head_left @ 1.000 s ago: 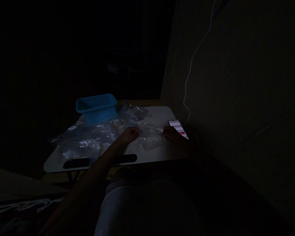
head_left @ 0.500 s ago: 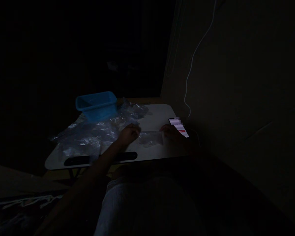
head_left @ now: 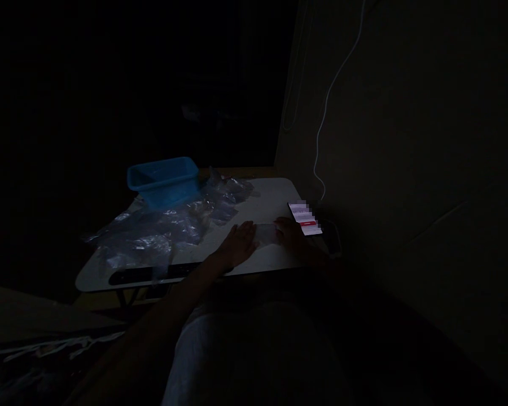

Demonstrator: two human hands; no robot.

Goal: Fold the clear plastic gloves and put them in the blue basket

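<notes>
A small clear plastic bag (head_left: 266, 234) lies on the white folding table (head_left: 265, 198) in front of me. My left hand (head_left: 239, 245) rests flat over its left part, fingers stretched out together and pointing away from me. At the bag's right end is my right hand (head_left: 291, 234), in deep shadow, its curled fingers holding that edge. To the left, a loose heap of crinkled clear plastic bags (head_left: 152, 239) spreads across the table.
A blue plastic basket (head_left: 163, 183) stands at the table's back left, behind the heap. A lit phone (head_left: 305, 219) lies near the right edge. One white cable (head_left: 327, 107) hangs along the wall. A dark slot (head_left: 152, 274) runs along the table's front.
My left hand has gone from a pinch at the bag's left end to lying flat on it, further right. The right hand stays at the right end. The view has shifted slightly.
</notes>
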